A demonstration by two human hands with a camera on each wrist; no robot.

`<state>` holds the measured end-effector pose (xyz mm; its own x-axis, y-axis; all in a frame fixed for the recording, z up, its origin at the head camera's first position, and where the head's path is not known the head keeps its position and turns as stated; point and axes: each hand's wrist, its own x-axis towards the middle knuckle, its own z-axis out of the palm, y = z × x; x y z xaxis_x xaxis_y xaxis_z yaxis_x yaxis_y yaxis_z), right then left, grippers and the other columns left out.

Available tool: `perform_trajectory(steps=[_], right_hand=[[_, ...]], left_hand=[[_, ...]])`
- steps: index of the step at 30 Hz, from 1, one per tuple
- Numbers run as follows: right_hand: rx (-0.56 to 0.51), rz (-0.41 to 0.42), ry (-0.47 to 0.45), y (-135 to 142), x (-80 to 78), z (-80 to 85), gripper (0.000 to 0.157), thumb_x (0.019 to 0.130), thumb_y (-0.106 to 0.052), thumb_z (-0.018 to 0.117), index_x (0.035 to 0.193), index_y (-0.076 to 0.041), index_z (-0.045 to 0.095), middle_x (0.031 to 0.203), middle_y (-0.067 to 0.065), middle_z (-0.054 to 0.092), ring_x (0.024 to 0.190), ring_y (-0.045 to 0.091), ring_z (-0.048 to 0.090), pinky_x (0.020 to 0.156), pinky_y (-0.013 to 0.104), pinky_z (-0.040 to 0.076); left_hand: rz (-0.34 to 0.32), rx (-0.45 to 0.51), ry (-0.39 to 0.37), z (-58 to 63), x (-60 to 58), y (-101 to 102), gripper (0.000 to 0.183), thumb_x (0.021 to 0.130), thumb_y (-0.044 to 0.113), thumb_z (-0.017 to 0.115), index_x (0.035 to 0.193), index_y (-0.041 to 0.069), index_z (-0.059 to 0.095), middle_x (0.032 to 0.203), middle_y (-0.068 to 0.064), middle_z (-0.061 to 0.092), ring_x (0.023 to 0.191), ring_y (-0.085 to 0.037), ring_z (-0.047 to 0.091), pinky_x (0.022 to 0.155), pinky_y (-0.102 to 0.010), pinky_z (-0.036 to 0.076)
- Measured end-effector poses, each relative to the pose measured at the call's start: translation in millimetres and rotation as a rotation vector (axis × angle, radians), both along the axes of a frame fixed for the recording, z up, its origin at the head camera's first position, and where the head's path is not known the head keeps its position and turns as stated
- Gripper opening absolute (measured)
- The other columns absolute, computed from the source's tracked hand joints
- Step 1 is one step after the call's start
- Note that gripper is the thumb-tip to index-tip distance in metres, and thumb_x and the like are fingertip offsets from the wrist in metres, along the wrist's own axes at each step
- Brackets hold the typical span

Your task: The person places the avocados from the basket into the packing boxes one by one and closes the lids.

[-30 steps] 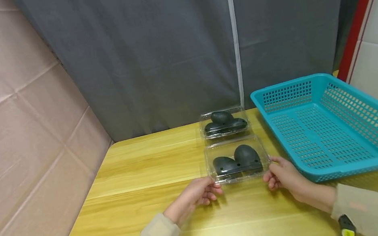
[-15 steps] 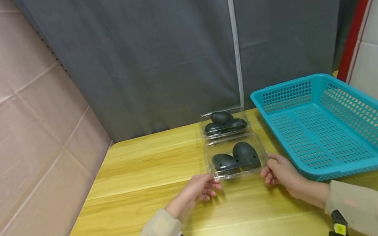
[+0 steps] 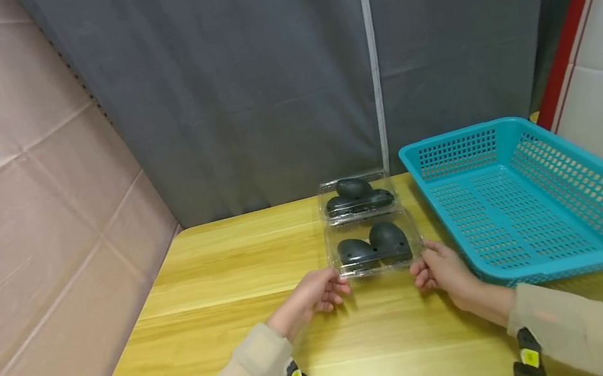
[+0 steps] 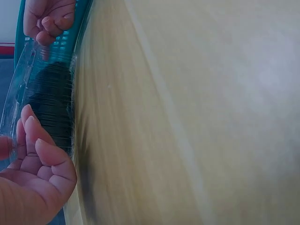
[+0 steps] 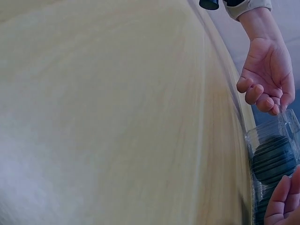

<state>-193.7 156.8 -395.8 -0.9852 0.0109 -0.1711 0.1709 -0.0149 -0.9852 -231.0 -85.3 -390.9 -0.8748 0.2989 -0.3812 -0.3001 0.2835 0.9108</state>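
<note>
A clear plastic clamshell box [image 3: 371,244] with dark, smooth, egg-shaped items inside, which look like avocados, lies on the wooden table. My left hand [image 3: 319,290] pinches its near left corner between thumb and fingertips. At the near right corner, my right hand [image 3: 444,272] pinches the rim in the same way, with its other fingers curled below. The left wrist view shows the box [image 4: 49,105] between both hands. Directly behind it, touching or nearly touching, a second clear clamshell box [image 3: 358,196] holds similar dark items.
A turquoise plastic basket [image 3: 524,271] with perforated walls stands right of the boxes, close to my right hand. A grey curtain [image 3: 235,94] hangs along the table's back edge. Pinkish sheeting [image 3: 42,253] borders the left side, and wooden tabletop [image 3: 230,335] stretches left and in front.
Both hands have slid the nearer clamshell box away from me, up against or almost against the box behind it. The rear box and basket have stayed in place.
</note>
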Motion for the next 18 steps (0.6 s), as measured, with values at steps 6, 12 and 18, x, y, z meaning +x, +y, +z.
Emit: perform_trajectory(steps=[6,12,18], right_hand=[[-0.011,-0.004,0.006,-2,-3.3,1.1,0.057,0.092,-0.004,0.023,0.141,0.010,-0.002,0.066,-0.003,0.053,0.049,0.005,0.051,0.051,0.021,0.047],[-0.015,-0.011,0.007,-2,-5.5,1.0,0.054,0.094,-0.005,0.021,0.141,0.010,-0.001,0.065,-0.004,0.052,0.048,0.005,0.051,0.050,0.022,0.047],[0.022,0.006,-0.019,0,5.4,1.9,0.049,0.098,-0.015,0.022,0.138,0.011,0.010,0.081,0.005,0.055,0.055,0.009,0.052,0.053,0.026,0.049]], left_hand=[[0.013,-0.001,-0.012,0.5,-3.8,1,0.026,0.087,0.020,0.045,0.094,0.000,0.060,0.070,0.003,0.061,0.051,-0.005,0.048,0.046,-0.017,0.038],[0.017,0.004,-0.017,0.7,-6.4,3,0.026,0.086,0.020,0.044,0.093,0.000,0.059,0.070,0.002,0.061,0.050,-0.005,0.047,0.046,-0.016,0.037],[0.015,-0.032,0.025,3.1,-1.5,-3,0.038,0.089,0.030,0.045,0.107,-0.002,0.057,0.076,0.001,0.063,0.052,-0.006,0.050,0.046,-0.016,0.038]])
